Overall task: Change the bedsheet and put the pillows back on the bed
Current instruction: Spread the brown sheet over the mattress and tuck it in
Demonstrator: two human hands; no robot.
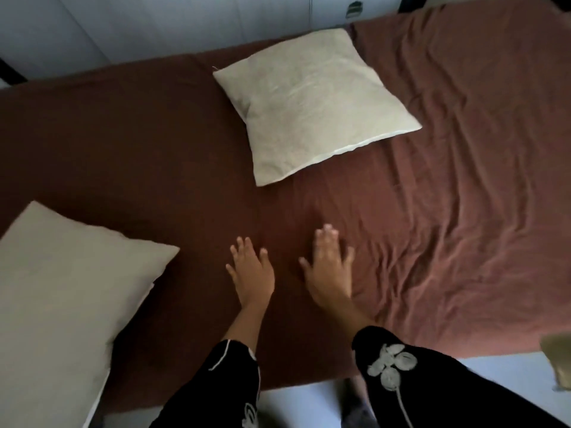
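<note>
Head view: a brown bedsheet [463, 180] covers the bed [296, 372] from the left side of the frame to the right. It lies smooth and dark in the left half and is creased in long folds across the right half.

Two cream pillows rest on it, well apart. The far pillow [312, 103] sits turned at an angle at upper centre, near the bed's far edge. The near pillow [61, 301] fills the lower left and overhangs the bed's near edge.

Both hands press flat on the sheet at lower centre, side by side but not touching. The left hand [251, 273] has its grip wide, fingers spread and holding nothing. The right hand [330, 267] is the same, at the start of the creases. Black sleeves [401, 375] with white stitched flowers cover the forearms.

Bare sheet lies between the pillows and over the whole right half. Pale floor [296, 403] shows below the near edge, and pale panels [154, 23] run behind the far edge. A tan object [559, 359], cut off by the frame, sits at lower right.
</note>
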